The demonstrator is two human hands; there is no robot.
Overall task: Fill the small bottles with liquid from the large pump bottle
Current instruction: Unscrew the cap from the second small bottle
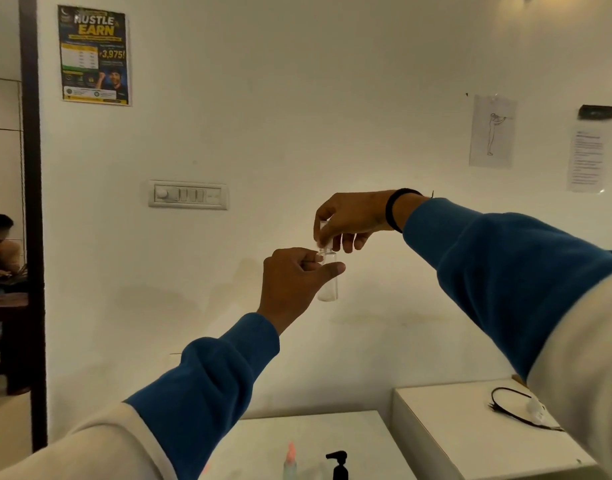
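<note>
Desk sits nearest, low in my view, carrying the black pump head of the large pump bottle and, just left of it, a small bottle with a pink cap. A second white desk stands to the right with a black cable lying on it. Above them I see both blue sleeves reaching forward. My left hand grips the clear small bottle by its neck and holds it upright in the air, well above the desk. My right hand comes down from above, fingers pinching the clear cap at the bottle's top; a black band circles that wrist. On the wall behind are a switch panel, a poster reading "HUSTLE EARN" and "3,975!", a line drawing of a standing figure, and a printed sheet too small to read
</note>
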